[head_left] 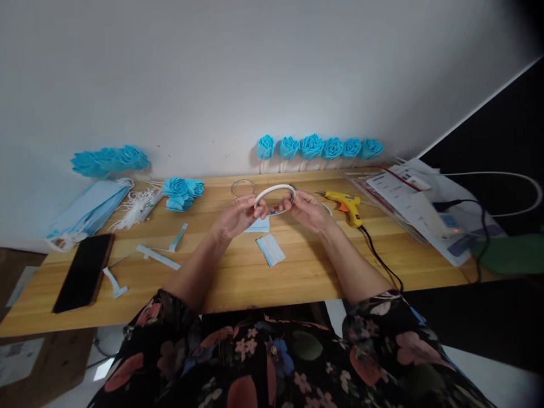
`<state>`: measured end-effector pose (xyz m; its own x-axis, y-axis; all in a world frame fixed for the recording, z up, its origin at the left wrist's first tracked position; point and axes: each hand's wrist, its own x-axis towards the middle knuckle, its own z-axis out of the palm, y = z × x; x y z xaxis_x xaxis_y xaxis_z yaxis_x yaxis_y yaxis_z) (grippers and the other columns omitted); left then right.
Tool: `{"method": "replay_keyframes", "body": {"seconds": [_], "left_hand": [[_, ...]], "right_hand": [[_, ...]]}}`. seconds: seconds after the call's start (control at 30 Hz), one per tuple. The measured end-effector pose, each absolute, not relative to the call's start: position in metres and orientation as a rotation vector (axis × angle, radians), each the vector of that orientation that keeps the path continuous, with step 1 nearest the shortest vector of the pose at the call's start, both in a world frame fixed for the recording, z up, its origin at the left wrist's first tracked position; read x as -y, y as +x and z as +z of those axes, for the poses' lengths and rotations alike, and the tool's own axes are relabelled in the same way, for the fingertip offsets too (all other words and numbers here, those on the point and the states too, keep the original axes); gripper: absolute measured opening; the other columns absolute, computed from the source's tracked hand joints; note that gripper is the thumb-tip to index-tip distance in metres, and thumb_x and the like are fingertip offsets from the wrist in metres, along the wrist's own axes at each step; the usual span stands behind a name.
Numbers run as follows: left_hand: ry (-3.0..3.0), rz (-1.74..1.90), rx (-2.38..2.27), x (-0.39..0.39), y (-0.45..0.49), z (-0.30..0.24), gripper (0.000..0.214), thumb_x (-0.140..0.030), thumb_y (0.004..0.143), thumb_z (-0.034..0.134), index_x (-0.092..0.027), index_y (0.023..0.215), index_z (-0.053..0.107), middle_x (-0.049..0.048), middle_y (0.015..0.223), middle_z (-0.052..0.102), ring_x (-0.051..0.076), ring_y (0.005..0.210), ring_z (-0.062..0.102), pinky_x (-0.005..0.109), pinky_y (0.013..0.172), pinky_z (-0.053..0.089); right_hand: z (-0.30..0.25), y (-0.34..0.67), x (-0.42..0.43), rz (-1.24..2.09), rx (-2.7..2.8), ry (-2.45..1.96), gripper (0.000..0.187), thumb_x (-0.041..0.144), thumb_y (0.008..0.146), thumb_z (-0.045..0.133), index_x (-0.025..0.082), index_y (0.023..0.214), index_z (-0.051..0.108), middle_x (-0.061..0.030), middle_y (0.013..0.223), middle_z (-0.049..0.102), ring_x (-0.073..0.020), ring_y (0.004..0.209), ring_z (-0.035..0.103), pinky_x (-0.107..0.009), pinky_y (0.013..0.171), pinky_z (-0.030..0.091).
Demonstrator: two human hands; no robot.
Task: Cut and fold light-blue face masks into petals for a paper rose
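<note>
Above the middle of the table I hold up a thin white ring [275, 187], tilted so that its opening shows. My left hand [243, 214] pinches its left side, and my right hand [307, 208] grips its right side. Small bluish marks show on the ring's inner face; I cannot make them out. Behind my left hand lies a thin metal-coloured ring [243, 188]. Below my hands are a pale blue folded piece [257, 225] and another cut piece [271, 250] with a blue edge. Part of a white curved thing [326, 209] shows beside my right hand.
A yellow glue gun [349, 207] lies at right, its cord trailing forward. Beyond are papers [393, 190] and a lit power strip [446, 222]. Blue flowers [311, 147] line the wall. At left are more flowers [179, 192], face masks [91, 207], scraps [158, 256] and a phone [84, 273].
</note>
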<state>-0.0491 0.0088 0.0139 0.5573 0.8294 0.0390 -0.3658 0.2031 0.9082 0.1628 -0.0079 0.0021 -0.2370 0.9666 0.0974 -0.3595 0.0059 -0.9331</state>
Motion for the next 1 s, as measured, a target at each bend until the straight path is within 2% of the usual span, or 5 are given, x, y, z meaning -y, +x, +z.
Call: {"method": "replay_keyframes", "body": {"seconds": [0.2,0.4,0.5,0.67,1.0], "left_hand": [[1.051,0.895,-0.510,-0.014,-0.051,0.010,0.037,-0.050,0.082,0.073,-0.019,0.066,0.061,0.0014,0.063,0.053,0.018,0.070,0.059,0.038,0.080,0.050],[0.862,1.140,-0.674,-0.023,-0.046,0.002,0.024,-0.041,0.092,0.067,-0.019,0.101,0.070,0.0081,0.109,0.074,0.020,0.104,0.069,0.033,0.091,0.054],[0.789,1.021,-0.647,-0.024,-0.048,0.005,0.031,-0.044,0.096,0.060,-0.016,0.101,0.070,0.0088,0.096,0.075,0.019,0.088,0.072,0.032,0.080,0.057],[0.798,0.970,-0.516,-0.020,-0.053,0.012,0.027,-0.027,0.084,0.072,-0.014,0.108,0.069,0.0036,0.083,0.073,0.014,0.069,0.068,0.028,0.071,0.055],[1.062,0.900,-0.587,-0.017,-0.053,0.011,0.028,-0.034,0.075,0.075,-0.011,0.091,0.073,0.0006,0.058,0.062,0.013,0.059,0.056,0.025,0.063,0.043]], "right_hand": [[0.004,0.166,0.010,1.365,1.386,-0.815,0.046,0.068,0.067,0.083,0.024,0.080,0.079,-0.0017,0.069,0.068,-0.0209,0.077,0.067,-0.044,0.089,0.054],[-0.002,0.157,0.008,0.736,1.856,-0.770,0.022,0.052,0.086,0.074,0.033,0.089,0.084,-0.0046,0.084,0.077,-0.0242,0.086,0.067,-0.044,0.087,0.050],[-0.013,0.154,0.002,0.400,2.064,-0.845,0.018,0.046,0.092,0.069,0.035,0.094,0.083,-0.0046,0.084,0.078,-0.0239,0.086,0.065,-0.044,0.085,0.046],[-0.022,0.159,-0.004,0.043,2.179,-0.875,0.020,0.036,0.098,0.062,0.034,0.102,0.082,-0.0042,0.080,0.076,-0.0217,0.083,0.062,-0.041,0.085,0.042],[-0.010,0.155,0.005,-0.143,2.324,-0.975,0.023,0.027,0.102,0.057,0.029,0.111,0.078,-0.0012,0.100,0.081,-0.0189,0.100,0.067,-0.043,0.111,0.031]]}}
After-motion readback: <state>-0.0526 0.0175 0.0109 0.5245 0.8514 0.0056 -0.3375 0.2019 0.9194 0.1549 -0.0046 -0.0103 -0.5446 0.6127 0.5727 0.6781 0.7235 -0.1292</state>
